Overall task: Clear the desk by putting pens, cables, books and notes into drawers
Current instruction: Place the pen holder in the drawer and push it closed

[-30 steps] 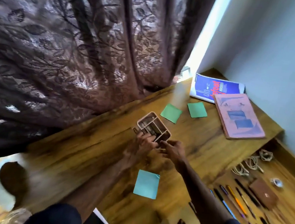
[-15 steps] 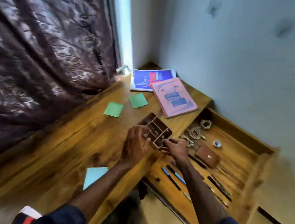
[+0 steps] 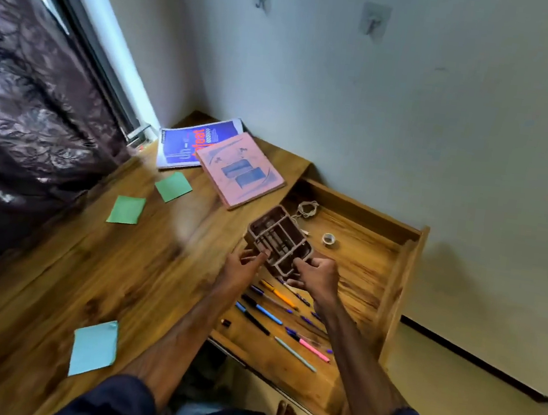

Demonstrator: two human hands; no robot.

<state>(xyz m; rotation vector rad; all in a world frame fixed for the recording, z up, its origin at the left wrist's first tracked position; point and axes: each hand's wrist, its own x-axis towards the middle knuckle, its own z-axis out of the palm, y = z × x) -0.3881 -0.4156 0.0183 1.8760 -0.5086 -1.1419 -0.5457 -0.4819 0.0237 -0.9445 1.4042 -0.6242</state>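
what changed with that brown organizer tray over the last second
The brown organizer tray left the desktop and is now held over the open drawer, carried rightward. The right hand grips its near corner; the left hand has opened beside it. Books, sticky notes and drawer pens stayed put.

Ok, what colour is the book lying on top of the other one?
Pink, with blue shapes on its cover; the head view shows it clearly.
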